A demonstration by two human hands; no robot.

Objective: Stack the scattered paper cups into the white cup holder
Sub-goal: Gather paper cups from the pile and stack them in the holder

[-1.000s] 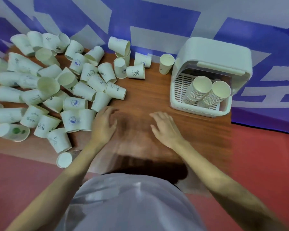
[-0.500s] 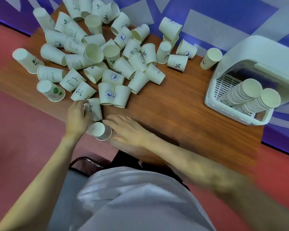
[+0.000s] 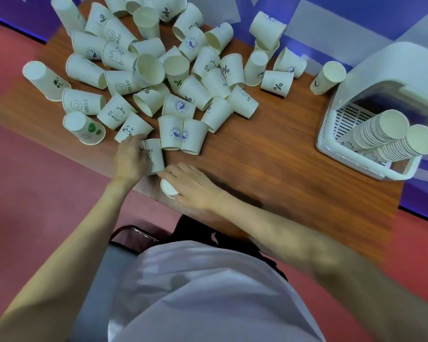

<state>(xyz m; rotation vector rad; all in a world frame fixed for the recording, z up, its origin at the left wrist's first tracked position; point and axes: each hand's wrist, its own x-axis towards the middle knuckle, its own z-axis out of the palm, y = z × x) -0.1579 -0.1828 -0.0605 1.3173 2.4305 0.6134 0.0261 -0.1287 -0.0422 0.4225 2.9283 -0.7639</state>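
Several white printed paper cups [image 3: 173,77] lie scattered over the left half of the brown wooden table [image 3: 269,154]. My left hand [image 3: 130,159] grips a cup marked "Hi" [image 3: 155,156] that lies on its side near the table's front edge. My right hand [image 3: 190,185] is closed over another cup [image 3: 168,188] at that edge, right beside the first. The white cup holder [image 3: 391,77] stands at the right end of the table. Two leaning stacks of cups [image 3: 391,137] rest inside it.
One cup [image 3: 328,77] stands alone just left of the holder. A bare strip of table lies between the pile and the holder. A chair frame [image 3: 131,234] shows below the table edge. The floor around is red, and a blue and grey patterned wall is behind.
The view swung left and closer to the pile. Both hands moved from the bare table middle to the front-left edge. The left hand took the "Hi" cup and the right closed over the neighbouring cup.
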